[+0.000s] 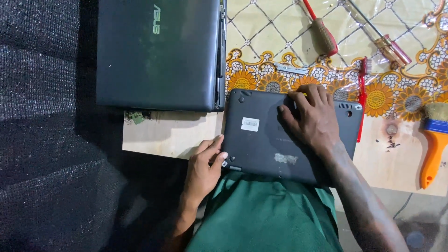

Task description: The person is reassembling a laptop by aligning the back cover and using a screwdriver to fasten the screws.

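Note:
A small black laptop [261,140] lies bottom-up at the near edge of the table, with a white sticker on its underside. My right hand [311,117] rests flat on its back half, fingers spread toward the far edge. My left hand [205,165] grips the laptop's near left corner, thumb and fingers pinching the edge. A larger dark grey laptop [158,53] lies shut at the far left, partly over the table's edge.
A red-handled screwdriver [324,33] and a clear-handled one [389,44] lie at the back. A red toothbrush [361,93] sits right of the small laptop, an orange-handled paintbrush [434,149] at far right. A metal bracket [291,68] and green circuit piece [136,116] lie nearby.

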